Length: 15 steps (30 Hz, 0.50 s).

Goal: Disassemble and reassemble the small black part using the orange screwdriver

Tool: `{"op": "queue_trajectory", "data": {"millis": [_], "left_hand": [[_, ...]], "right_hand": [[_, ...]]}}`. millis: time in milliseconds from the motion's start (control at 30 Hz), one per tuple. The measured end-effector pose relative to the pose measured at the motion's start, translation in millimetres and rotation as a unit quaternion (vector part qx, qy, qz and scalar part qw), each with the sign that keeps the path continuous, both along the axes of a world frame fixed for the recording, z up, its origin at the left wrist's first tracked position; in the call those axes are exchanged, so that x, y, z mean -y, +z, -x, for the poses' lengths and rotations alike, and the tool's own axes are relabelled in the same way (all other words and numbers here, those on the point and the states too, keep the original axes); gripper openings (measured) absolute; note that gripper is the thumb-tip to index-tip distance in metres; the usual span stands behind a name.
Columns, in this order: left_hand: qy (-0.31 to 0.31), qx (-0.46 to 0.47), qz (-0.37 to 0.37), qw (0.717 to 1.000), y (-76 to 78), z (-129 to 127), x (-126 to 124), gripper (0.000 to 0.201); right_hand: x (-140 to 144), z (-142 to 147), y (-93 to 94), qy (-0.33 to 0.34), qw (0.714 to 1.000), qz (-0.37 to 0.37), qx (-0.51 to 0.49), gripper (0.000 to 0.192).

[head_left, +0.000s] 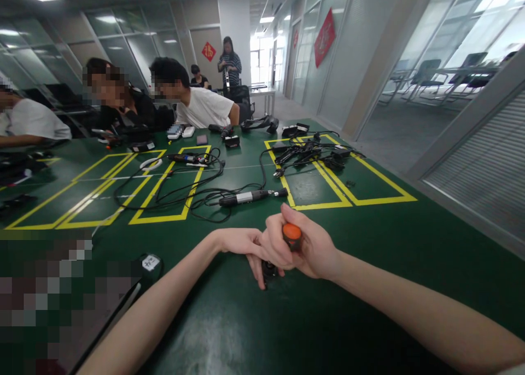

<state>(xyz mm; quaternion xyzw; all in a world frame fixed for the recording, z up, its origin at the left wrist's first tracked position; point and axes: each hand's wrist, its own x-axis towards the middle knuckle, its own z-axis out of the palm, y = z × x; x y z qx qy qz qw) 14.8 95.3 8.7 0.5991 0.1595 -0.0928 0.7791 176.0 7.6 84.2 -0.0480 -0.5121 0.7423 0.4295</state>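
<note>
My right hand point(305, 244) is closed around the black handle of what looks like a screwdriver point(292, 232), its round orange end facing up at me. The shaft is hidden behind my fingers. Just below and to the left, my left hand point(250, 244) grips a small round black part point(269, 269) low over the green table. The fingers cover much of that part, so its exact kind cannot be made out. Both hands are close together, the right one overlapping the left.
Beyond my hands lies a grey-and-black electric screwdriver point(246, 198) with its coiled cable. Tangled black cables and adapters point(305, 153) fill the right yellow-taped box on the green table point(369, 255). A black device point(152, 263) with a white label lies left. Several people sit across.
</note>
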Motion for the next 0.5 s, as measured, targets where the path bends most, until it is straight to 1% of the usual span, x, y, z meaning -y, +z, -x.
{"op": "queue_trajectory", "data": {"millis": [67, 167, 300, 367, 433, 500], "left_hand": [[-0.004, -0.003, 0.010, 1.000, -2.1, -1.3, -1.2, 0.043], [-0.008, 0.000, 0.001, 1.000, -3.3, -2.9, -1.6, 0.038], [-0.016, 0.006, -0.009, 1.000, -5.3, -3.6, -2.3, 0.034], [-0.023, 0.010, 0.003, 1.000, -7.4, -3.6, -3.2, 0.037], [-0.020, 0.009, 0.005, 1.000, -9.6, -3.3, -3.8, 0.040], [-0.006, 0.015, -0.022, 1.000, -11.0, -2.6, -3.8, 0.041]], "right_hand": [[1.6, -0.7, 0.4, 0.004, 1.000, -0.004, -0.015, 0.051], [4.0, -2.7, 3.2, -0.008, 1.000, -0.014, -0.011, 0.039], [4.6, -4.1, 6.7, -0.020, 1.000, -0.001, -0.010, 0.030], [4.6, -3.8, 6.2, -0.025, 1.000, -0.003, -0.013, 0.035], [5.3, -3.0, 3.8, -0.029, 0.999, -0.011, -0.010, 0.044], [6.7, -2.4, 0.5, -0.020, 0.999, -0.027, -0.011, 0.047]]}}
